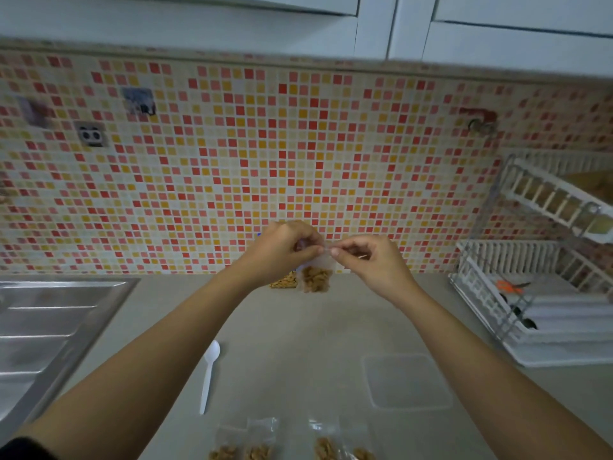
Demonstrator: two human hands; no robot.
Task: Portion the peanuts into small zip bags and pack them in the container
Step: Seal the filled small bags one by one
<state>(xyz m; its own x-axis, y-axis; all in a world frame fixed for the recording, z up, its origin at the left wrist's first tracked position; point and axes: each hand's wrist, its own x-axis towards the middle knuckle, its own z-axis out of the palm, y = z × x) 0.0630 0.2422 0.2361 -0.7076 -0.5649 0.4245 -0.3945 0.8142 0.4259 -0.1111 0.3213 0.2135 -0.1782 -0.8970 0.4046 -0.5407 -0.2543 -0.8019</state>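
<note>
A: What lies nearest?

B: Several filled bags [258, 451] in a row at the near edge of the desk [298, 343], each with peanuts in its bottom. Just beyond them are a white spoon [209, 373] on the left and a clear container [408, 381] on the right, though that may be only its lid.

A: And the hands?

B: Farther out, raised over the desk. The left hand [282, 250] and the right hand [365, 260] each pinch the top edge of a small zip bag [316, 277] between thumb and fingertips. The bag hangs down between them, its seal running left to right from one pinch to the other.

A: So what comes next?

B: Probably pressing along that seal, then bringing the bag back to the container, which is nearer the right hand. The peanut supply [284, 281] sits behind the bag, by the tiled wall [298, 144].
</note>
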